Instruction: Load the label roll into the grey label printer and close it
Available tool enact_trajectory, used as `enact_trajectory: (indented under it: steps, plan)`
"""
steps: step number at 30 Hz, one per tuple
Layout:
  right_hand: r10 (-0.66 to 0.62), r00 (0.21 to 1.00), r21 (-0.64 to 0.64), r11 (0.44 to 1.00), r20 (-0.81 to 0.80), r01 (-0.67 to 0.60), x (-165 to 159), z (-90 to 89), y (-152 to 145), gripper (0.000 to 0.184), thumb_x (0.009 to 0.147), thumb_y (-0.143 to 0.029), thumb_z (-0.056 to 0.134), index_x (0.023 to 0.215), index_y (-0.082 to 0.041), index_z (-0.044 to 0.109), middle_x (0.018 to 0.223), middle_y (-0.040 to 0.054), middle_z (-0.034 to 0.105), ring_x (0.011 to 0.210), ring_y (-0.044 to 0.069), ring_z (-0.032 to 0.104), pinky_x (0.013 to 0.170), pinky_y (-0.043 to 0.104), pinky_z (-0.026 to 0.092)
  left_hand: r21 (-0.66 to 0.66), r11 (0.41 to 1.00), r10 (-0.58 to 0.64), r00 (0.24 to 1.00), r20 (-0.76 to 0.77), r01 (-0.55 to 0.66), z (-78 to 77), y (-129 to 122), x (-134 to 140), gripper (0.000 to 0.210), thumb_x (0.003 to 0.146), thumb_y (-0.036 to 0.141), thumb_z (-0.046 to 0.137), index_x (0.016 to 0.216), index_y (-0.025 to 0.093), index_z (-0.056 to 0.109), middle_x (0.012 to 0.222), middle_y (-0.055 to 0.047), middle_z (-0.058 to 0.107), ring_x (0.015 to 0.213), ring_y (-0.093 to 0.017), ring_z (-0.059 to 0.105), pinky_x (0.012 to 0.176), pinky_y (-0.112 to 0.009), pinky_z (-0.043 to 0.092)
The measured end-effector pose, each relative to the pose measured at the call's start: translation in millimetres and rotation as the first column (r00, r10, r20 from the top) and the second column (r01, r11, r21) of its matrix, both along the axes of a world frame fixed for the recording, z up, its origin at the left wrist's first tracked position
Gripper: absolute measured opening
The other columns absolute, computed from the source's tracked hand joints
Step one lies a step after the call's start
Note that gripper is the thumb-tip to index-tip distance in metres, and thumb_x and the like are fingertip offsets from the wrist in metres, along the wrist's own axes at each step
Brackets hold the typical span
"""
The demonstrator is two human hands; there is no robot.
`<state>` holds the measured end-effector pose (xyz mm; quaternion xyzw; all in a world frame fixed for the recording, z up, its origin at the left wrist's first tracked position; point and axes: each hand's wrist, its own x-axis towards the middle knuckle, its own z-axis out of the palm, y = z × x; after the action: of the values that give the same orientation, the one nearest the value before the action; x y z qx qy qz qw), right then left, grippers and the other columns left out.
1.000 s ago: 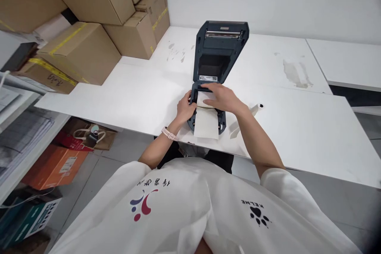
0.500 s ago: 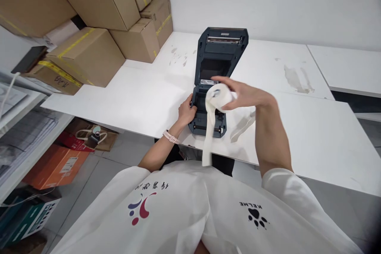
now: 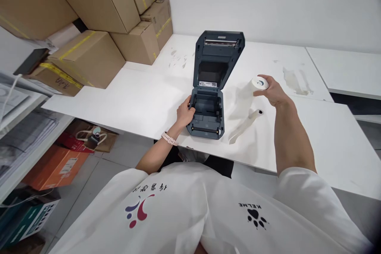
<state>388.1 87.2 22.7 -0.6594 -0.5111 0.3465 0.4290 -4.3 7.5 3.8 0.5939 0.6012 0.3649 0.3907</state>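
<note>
A dark grey label printer (image 3: 206,121) stands on the white table with its lid (image 3: 218,61) tipped up and back. Its inner bay shows with no roll inside. My left hand (image 3: 185,112) grips the left side of the printer's base, thumb over the rim. Out to the right, my right hand (image 3: 272,90) is closed around a white label roll (image 3: 258,83), its fingers on the roll's right side. Whether the roll rests on the table or hangs just above it, I cannot tell. A narrow roll with a loose pale strip (image 3: 244,126) lies between the printer and my right arm.
Cardboard boxes (image 3: 89,56) with yellow tape are stacked at the table's left end, against the wall. Peeled marks (image 3: 296,80) show on the white table (image 3: 149,99) at right. A shelf (image 3: 59,127) with papers and an orange box (image 3: 56,166) sit lower left.
My right hand has carried the label roll from over the printer's bay out to the right. The roll's dangling strip no longer shows. My left hand stays on the printer.
</note>
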Motion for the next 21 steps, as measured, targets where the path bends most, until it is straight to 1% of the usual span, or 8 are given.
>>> enact_trajectory:
  steps: [3,5,7,9,11,13,17,21]
  plan:
    - [-0.003,1.0,-0.041,0.999,-0.01,0.002,-1.4,-17.7,10.3,0.088,0.044,-0.015,0.091,0.128,-0.025,0.064,0.123,0.0062,0.069,0.116,0.029,0.067,0.107,0.047,0.055,0.004,1.0,0.005,1.0,0.0,-0.005,-1.6,1.1,-0.3,0.081,0.077,0.011,0.055,0.157,0.022,0.052,0.154,-0.003,0.064,0.142,-0.029,0.061,0.123,-0.045,0.045]
    - [0.009,1.0,-0.069,0.998,-0.012,-0.009,-4.3,-24.3,15.3,0.091,0.041,-0.016,0.092,0.127,-0.026,0.064,0.122,0.0045,0.069,0.119,0.031,0.066,0.11,0.052,0.054,0.008,1.0,0.003,1.0,0.002,-0.003,-2.8,1.7,-0.4,0.081,0.077,0.011,0.055,0.157,0.022,0.053,0.153,-0.004,0.065,0.141,-0.03,0.062,0.123,-0.045,0.045]
    - [0.027,1.0,-0.075,0.997,-0.016,-0.028,-4.9,-27.8,16.8,0.096,0.041,-0.016,0.091,0.132,-0.024,0.062,0.127,0.0072,0.069,0.126,0.034,0.065,0.114,0.053,0.052,0.011,1.0,0.001,1.0,0.004,-0.001,-3.7,1.9,-0.5,0.081,0.076,0.011,0.055,0.157,0.021,0.052,0.154,-0.005,0.065,0.141,-0.03,0.062,0.123,-0.045,0.046]
    - [0.059,0.997,-0.048,0.997,-0.055,-0.062,-0.3,-29.0,10.5,0.102,0.043,-0.016,0.089,0.14,-0.025,0.058,0.143,0.0125,0.064,0.138,0.036,0.059,0.118,0.053,0.048,0.01,1.0,0.002,1.0,0.011,-0.002,-4.4,2.0,-0.5,0.083,0.076,0.011,0.055,0.158,0.02,0.051,0.156,-0.005,0.063,0.143,-0.03,0.06,0.123,-0.045,0.045]
    - [0.081,0.99,-0.001,0.997,-0.114,-0.081,10.0,-29.5,-7.3,0.1,0.05,-0.018,0.085,0.145,-0.027,0.055,0.16,0.0162,0.053,0.149,0.035,0.051,0.121,0.051,0.044,0.007,1.0,0.004,1.0,0.018,-0.004,-5.0,2.1,-0.6,0.083,0.076,0.012,0.055,0.158,0.021,0.051,0.157,-0.005,0.062,0.144,-0.03,0.06,0.124,-0.044,0.044]
    - [0.079,0.984,0.04,0.996,-0.159,-0.074,22.2,-30.9,-35.9,0.087,0.058,-0.021,0.079,0.142,-0.029,0.058,0.163,0.0174,0.05,0.151,0.033,0.049,0.121,0.049,0.043,0.014,1.0,0.001,1.0,0.016,-0.002,-5.9,2.3,-0.8,0.083,0.076,0.012,0.055,0.158,0.021,0.051,0.156,-0.005,0.063,0.144,-0.03,0.059,0.125,-0.044,0.043]
    - [0.178,0.967,0.008,0.984,-0.183,-0.18,29.9,-37.6,-98.9,0.06,0.066,-0.026,0.083,0.124,-0.033,0.071,0.149,0.0145,0.066,0.14,0.031,0.061,0.118,0.048,0.046,0.043,0.999,-0.022,1.0,0.013,0.022,-8.0,3.1,-1.4,0.083,0.076,0.013,0.054,0.158,0.02,0.05,0.155,-0.007,0.064,0.142,-0.031,0.061,0.125,-0.048,0.042]
    - [0.294,0.944,-0.095,0.946,-0.147,-0.309,9.2,-34.5,-124.9,0.046,0.068,-0.047,0.091,0.109,-0.03,0.077,0.126,0.0099,0.078,0.111,0.032,0.074,0.096,0.051,0.061,0.04,0.999,-0.016,0.999,0.03,0.015,-8.7,3.1,-1.5,0.084,0.076,0.013,0.054,0.159,0.021,0.05,0.156,-0.006,0.062,0.141,-0.03,0.061,0.124,-0.047,0.044]
